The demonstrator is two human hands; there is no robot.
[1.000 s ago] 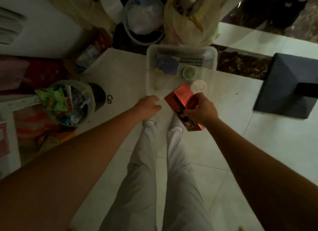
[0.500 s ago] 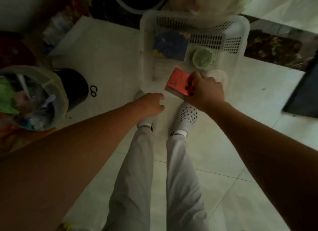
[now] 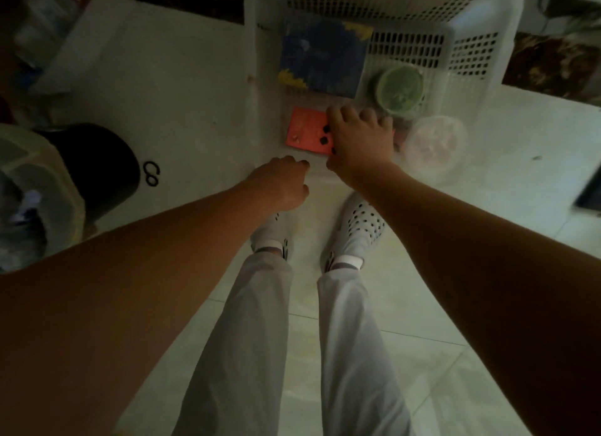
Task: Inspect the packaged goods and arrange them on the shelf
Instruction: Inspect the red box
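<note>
down low, the right hand grips a flat red cardboard box by its right end, fingers curled over it. the box sits in the near left corner of a white perforated plastic basket. the left hand is at the basket's near rim, fingers curled; in this dim view i cannot tell whether it holds the rim. farther in lie a blue and yellow flat packet and, to its right, a round green-lidded tub.
</note>
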